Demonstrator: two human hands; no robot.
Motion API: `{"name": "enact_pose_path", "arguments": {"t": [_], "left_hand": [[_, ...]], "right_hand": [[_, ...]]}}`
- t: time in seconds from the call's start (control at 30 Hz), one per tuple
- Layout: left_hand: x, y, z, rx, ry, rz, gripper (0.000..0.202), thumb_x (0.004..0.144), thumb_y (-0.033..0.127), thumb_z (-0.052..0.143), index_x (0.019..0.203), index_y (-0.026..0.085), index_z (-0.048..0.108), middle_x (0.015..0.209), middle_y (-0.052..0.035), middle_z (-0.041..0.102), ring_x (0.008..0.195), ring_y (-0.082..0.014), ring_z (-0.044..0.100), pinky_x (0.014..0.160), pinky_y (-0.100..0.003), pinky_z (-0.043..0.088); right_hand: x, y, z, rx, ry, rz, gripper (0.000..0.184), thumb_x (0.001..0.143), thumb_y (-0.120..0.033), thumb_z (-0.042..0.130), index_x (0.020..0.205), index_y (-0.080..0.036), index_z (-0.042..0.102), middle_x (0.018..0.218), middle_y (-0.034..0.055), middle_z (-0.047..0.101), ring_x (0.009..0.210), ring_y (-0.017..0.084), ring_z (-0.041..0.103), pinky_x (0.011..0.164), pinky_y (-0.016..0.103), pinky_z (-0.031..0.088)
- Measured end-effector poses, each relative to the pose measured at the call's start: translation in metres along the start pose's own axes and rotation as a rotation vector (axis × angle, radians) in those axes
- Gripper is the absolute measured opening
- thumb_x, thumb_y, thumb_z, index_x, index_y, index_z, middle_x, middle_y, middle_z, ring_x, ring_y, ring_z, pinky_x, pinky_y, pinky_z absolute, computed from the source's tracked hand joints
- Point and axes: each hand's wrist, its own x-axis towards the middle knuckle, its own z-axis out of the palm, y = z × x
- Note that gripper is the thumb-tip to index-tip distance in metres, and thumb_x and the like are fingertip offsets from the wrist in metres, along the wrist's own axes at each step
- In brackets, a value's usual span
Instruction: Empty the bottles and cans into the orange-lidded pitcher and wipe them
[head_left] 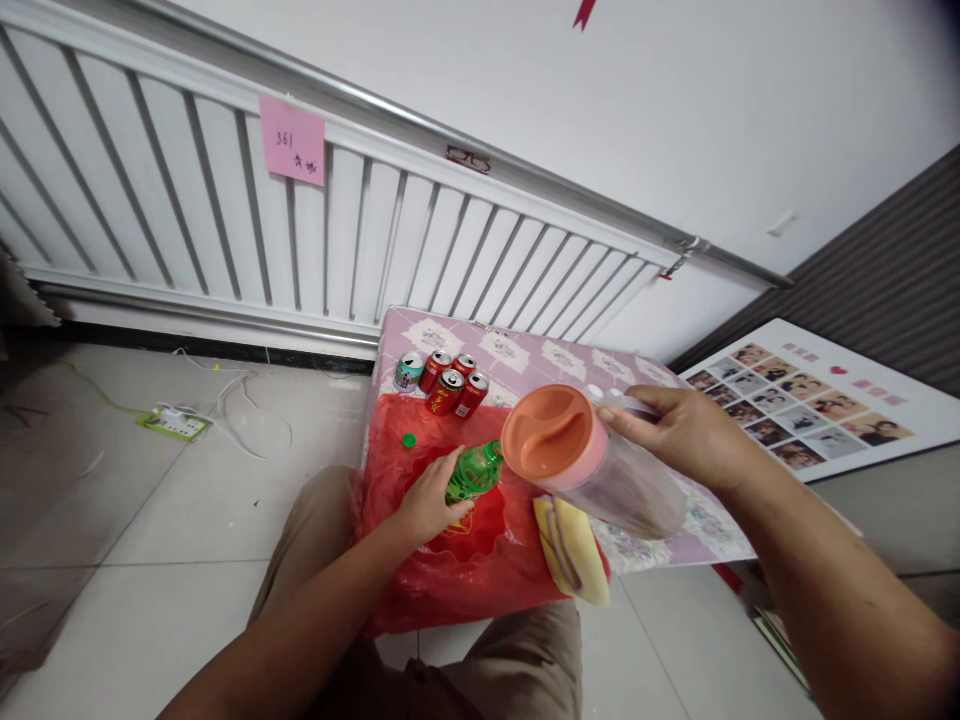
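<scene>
My left hand is wrapped round a green plastic bottle that stands uncapped on a red plastic bag. Its small green cap lies on the bag a little to the left. My right hand grips the handle side of a clear plastic pitcher with an orange lid. The pitcher is held tilted above the table, its lid close to the bottle's mouth.
Several drink cans stand at the far left of the small table with a pink patterned cloth. A yellow cloth lies by the bag. Behind is a white radiator with a pink note. A photo board leans at right. A power strip lies on the floor.
</scene>
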Motion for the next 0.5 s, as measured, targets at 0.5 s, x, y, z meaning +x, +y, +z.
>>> {"name": "enact_pose_path", "arguments": {"t": [0.5], "left_hand": [[-0.001, -0.009, 0.005, -0.020, 0.006, -0.006, 0.085, 0.074, 0.018, 0.072, 0.150, 0.021, 0.034, 0.144, -0.0137, 0.051, 0.134, -0.0287, 0.049, 0.116, -0.048, 0.037]], "right_hand": [[-0.024, 0.040, 0.018, 0.314, 0.017, 0.165, 0.052, 0.068, -0.067, 0.069, 0.051, -0.023, 0.049, 0.048, -0.0048, 0.039, 0.047, 0.010, 0.033, 0.045, 0.027, 0.025]]}}
